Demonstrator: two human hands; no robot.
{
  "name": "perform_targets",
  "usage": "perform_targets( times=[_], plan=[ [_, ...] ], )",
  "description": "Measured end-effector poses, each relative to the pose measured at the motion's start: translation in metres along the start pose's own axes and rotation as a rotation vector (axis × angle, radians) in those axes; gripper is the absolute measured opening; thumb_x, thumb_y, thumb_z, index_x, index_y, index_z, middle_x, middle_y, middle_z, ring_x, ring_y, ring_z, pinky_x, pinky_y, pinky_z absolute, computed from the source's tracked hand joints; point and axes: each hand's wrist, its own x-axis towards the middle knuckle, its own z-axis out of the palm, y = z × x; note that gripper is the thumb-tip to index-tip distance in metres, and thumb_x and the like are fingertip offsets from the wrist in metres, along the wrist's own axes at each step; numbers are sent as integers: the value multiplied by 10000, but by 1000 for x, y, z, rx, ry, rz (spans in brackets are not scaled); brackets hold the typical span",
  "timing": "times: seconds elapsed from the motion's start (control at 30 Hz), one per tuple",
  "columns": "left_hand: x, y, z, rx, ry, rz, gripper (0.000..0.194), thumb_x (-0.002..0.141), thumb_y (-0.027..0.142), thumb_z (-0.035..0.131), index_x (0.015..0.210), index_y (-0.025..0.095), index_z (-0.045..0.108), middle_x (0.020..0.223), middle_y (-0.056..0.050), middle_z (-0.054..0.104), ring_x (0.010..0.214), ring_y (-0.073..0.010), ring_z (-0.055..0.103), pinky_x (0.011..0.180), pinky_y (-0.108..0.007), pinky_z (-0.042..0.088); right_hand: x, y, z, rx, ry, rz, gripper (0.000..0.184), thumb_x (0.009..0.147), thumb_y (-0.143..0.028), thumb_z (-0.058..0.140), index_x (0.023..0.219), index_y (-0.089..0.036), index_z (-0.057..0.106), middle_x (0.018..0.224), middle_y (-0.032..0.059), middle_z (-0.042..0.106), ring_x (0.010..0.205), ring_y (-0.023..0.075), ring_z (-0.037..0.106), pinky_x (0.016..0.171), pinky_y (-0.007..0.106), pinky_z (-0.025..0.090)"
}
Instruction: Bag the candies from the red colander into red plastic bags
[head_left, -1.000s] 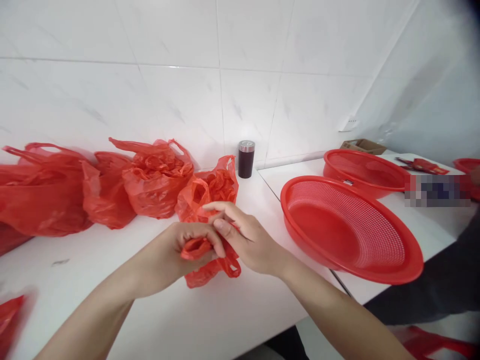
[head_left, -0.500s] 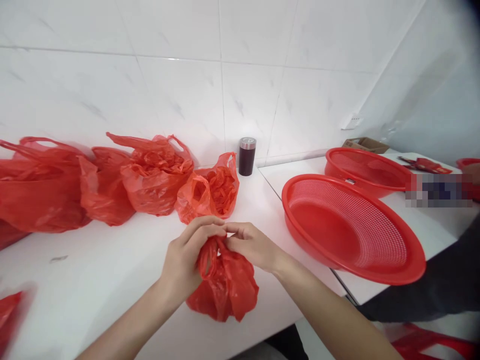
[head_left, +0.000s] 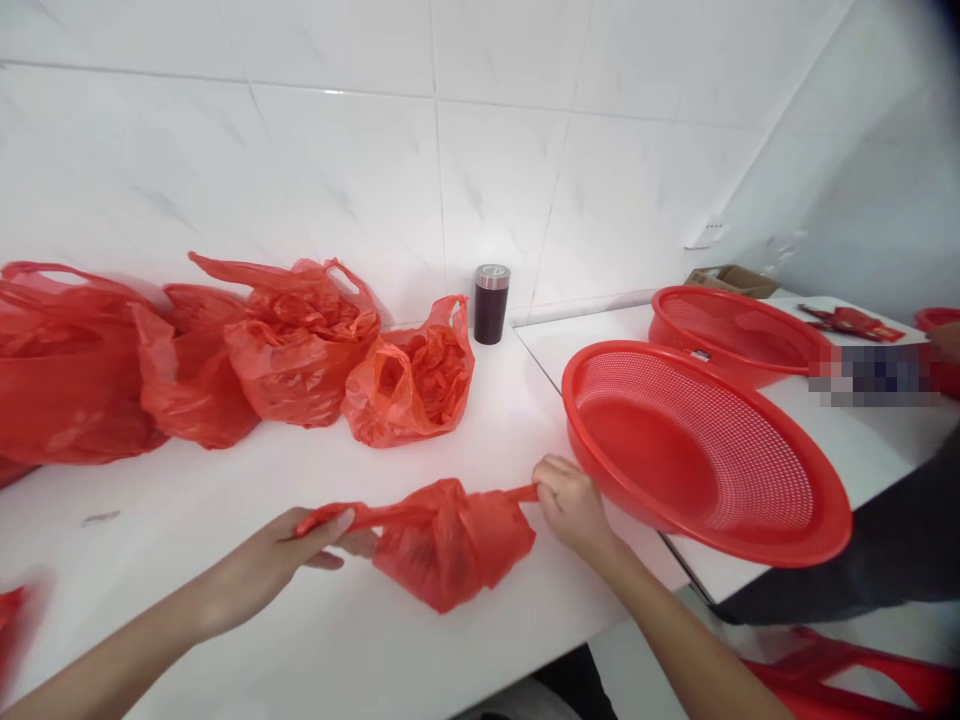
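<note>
A red plastic bag (head_left: 454, 545) sits bunched up on the white table in front of me, its two handles stretched out sideways from a twist in the middle. My left hand (head_left: 292, 555) grips the left handle between thumb and fingers. Around the end of the right handle, my right hand (head_left: 571, 500) is closed in a fist, close to the rim of a red basket. What the bag contains is hidden.
Several red bags stuffed with more red plastic, one being a small bag (head_left: 412, 375), line the wall. A dark tumbler (head_left: 491, 305) stands behind. Two red perforated baskets, the nearer basket (head_left: 645, 460) large, are at right. A person's dark-clothed leg (head_left: 840, 560) shows beyond.
My hands have moved apart from above the bag, left hand to the left and right hand to the right. The bag's handles are now pulled out long and taut.
</note>
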Motion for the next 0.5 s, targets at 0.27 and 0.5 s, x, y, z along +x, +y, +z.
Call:
perform_targets(
  times=[0.27, 0.5],
  plan=[
    [2, 2, 11, 695, 541, 535, 514, 833, 492, 571, 1323, 352, 503, 1322, -32, 607, 1104, -282, 632, 879, -397, 551, -47, -43, -30, 169, 81, 121, 273, 876, -133, 431, 1079, -251, 571, 1069, 77, 600, 998, 208, 583, 822, 343, 494],
    [37, -1, 56, 1021, 287, 741, 738, 681, 399, 735, 1368, 347, 470, 1336, -49, 601, 1163, -325, 592, 933, -475, 529, -85, 19, -166, -494, 405, 518, 416, 817, -541, 531, 1065, -239, 673, 1261, 147, 539, 1306, 370, 404, 1035, 559, 358]
  ],
)
